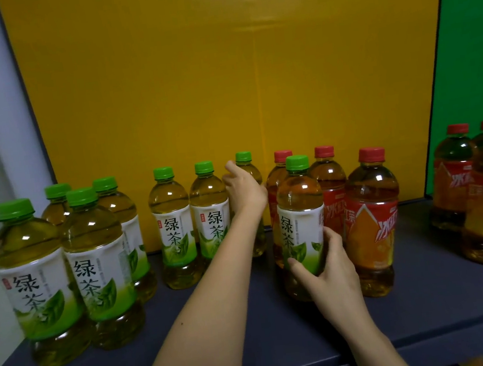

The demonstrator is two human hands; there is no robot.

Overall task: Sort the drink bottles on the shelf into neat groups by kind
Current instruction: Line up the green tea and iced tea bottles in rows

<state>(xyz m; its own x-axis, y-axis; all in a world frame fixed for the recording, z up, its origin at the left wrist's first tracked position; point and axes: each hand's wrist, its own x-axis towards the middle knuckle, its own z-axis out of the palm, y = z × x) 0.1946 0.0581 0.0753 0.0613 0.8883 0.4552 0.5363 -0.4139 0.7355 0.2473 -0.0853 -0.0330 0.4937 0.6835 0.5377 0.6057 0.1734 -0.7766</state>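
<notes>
Dark-grey shelf (252, 333): upright green-capped plastic tea bottle (299, 206) among red-capped bottles (373, 212), clasped by right hand (333, 275); rear bottle (245, 164) gripped by left hand (245, 188); green group (175, 221) leftward.

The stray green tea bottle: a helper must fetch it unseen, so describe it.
Find the yellow back panel, then the red-capped bottles against its right half. The green tea bottle stands before them, held by the right hand; unlike them, it has a green cap and white label.
</notes>
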